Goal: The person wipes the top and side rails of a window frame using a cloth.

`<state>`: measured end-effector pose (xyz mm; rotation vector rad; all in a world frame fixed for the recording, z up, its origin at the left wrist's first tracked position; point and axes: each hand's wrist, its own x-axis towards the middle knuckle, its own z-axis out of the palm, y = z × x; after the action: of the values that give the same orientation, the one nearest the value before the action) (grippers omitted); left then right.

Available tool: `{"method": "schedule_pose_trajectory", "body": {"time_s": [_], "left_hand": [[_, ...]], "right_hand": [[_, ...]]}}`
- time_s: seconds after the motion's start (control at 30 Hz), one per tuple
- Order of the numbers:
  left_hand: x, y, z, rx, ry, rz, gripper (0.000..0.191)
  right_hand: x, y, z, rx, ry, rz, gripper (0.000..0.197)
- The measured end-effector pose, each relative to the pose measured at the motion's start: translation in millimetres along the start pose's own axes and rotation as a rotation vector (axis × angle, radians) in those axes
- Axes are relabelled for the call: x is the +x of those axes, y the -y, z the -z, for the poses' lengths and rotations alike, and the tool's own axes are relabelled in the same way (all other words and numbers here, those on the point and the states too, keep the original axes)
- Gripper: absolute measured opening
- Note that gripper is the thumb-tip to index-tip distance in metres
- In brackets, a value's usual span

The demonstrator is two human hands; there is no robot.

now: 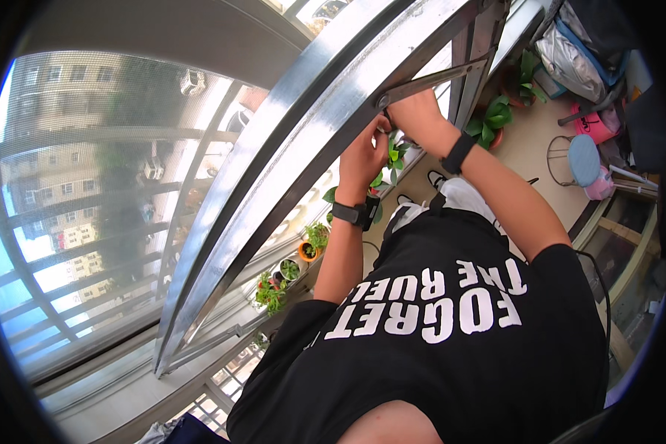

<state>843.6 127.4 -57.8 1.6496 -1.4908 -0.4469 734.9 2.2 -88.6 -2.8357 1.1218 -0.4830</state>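
Note:
My left hand, with a black band and device on the wrist, is raised at the inner edge of a tilted metal window sash. Its fingers are curled close to the pivot of a metal stay arm. My right hand, wearing a black wristband, bends in from the other side, just under that arm. The fingertips of both hands meet near the pivot, around a small dark part too hidden to name. The stay arm and the sash frame cover part of the right fingers, so its grip cannot be seen.
Potted plants line the sill below the sash, and more stand on the floor. A blue-topped round stool, a pink bucket and silvery bags are at right. An insect screen and outer bars lie left.

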Motion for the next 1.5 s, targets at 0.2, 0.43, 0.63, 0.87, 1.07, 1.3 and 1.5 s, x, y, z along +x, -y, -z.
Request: {"method": "schedule_pose_trajectory", "body": {"time_s": [0.2, 0.43, 0.63, 0.87, 1.07, 1.3, 1.5], "left_hand": [[1.1, 1.3, 3.3, -0.023, 0.037, 0.026, 0.016], [5.8, -2.2, 1.5, -0.055, 0.041, 0.027, 0.017], [1.9, 0.3, 2.4, -0.031, 0.012, 0.023, 0.019], [2.9, -0.1, 1.7, -0.069, 0.019, 0.009, 0.019], [3.7, 8.6, 1.6, -0.032, 0.089, 0.044, 0.017], [11.0, 10.4, -0.1, -0.057, 0.035, -0.089, 0.016], [14.8, 16.7, -2.5, -0.068, 0.064, -0.117, 0.016]], "right_hand": [[-2.1, 6.4, 7.8, 0.084, -0.010, 0.016, 0.031], [2.9, 3.1, 2.1, 0.016, 0.013, 0.029, 0.041], [11.6, 6.1, 13.9, 0.040, 0.137, -0.034, 0.048], [13.7, -15.1, 27.0, -0.212, 0.060, 0.001, 0.056], [7.9, 5.4, 15.1, -0.147, 0.047, 0.017, 0.032], [23.1, -29.0, 10.4, -0.197, 0.185, -0.118, 0.043], [3.4, 4.7, 12.0, 0.105, 0.121, -0.004, 0.074]]}}
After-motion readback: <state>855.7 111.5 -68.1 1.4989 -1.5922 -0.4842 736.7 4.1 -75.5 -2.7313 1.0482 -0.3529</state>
